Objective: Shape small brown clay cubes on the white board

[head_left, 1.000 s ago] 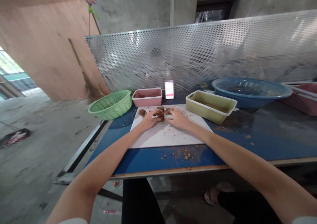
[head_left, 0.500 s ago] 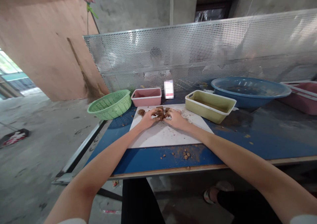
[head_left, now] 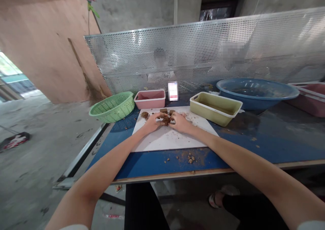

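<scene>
Over a white board (head_left: 157, 142) on the blue table, my left hand (head_left: 153, 122) and my right hand (head_left: 179, 122) meet around a brown lump of clay (head_left: 166, 121). The fingers of both hands are curled and pressed on it from either side. Just behind the fingertips sit two brown clay blocks, a left block (head_left: 164, 111) and a right block (head_left: 172, 112). A rough round clay lump (head_left: 144, 115) lies to the left of my left hand. Crumbs are scattered over the board.
A green basket (head_left: 113, 108), a pink tub (head_left: 150, 103) and a lit screen (head_left: 173, 91) stand behind the board. Right of it are a yellow-green tub (head_left: 215, 113) with brownish contents and a blue basin (head_left: 256, 99). Loose crumbs (head_left: 191, 159) lie near the front edge.
My hands stay around the clay lump, with fingers slightly shifted and the lump a little lower. The two blocks behind show more clearly.
</scene>
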`<state>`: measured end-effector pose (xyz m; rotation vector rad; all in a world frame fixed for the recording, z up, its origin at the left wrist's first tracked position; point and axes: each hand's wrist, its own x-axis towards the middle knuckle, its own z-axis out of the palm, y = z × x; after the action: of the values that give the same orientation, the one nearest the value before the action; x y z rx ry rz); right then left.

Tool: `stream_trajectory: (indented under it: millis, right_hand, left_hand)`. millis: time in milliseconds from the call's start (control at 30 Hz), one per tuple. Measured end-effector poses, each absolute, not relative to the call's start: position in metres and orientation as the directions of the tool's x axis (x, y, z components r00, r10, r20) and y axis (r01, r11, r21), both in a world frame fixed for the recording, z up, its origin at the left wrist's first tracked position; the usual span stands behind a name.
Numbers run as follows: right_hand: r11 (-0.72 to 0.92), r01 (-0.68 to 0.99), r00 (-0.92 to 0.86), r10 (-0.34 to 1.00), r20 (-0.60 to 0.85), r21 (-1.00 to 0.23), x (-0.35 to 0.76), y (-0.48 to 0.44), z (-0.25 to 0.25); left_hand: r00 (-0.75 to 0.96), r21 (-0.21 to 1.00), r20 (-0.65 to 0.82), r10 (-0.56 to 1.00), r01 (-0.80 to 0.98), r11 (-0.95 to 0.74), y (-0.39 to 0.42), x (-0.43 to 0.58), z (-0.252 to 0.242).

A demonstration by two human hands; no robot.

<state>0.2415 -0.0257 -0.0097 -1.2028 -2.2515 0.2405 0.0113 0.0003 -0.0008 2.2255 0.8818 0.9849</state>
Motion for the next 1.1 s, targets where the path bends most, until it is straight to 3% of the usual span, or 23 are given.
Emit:
stream_trajectory:
  millis: [500,733,967,1100]
  right_hand:
    - [0.593,0.731,-0.486,0.800,0.352,-0.339,0.245,-0.030,0.000]
    - [0.628,0.689,-0.458,0.764,0.454,-0.361,0.264,-0.034,0.012]
    - [0.779,0.562,-0.673,0.625,0.395,-0.277,0.273,-0.026,0.009]
    - [0.779,0.556,-0.608,0.619,0.498,-0.290,0.273,-0.026,0.009]
  left_hand:
    - [0.527,0.626,0.427,0.735,0.415,-0.661,-0.001,0.014,-0.001]
    - [0.533,0.570,0.433,0.727,0.463,-0.679,0.000,0.012,-0.004]
    - [0.536,0.571,0.426,0.729,0.465,-0.676,-0.001,0.013,-0.002]
    - [0.540,0.571,0.422,0.728,0.466,-0.676,-0.003,0.013,0.000]
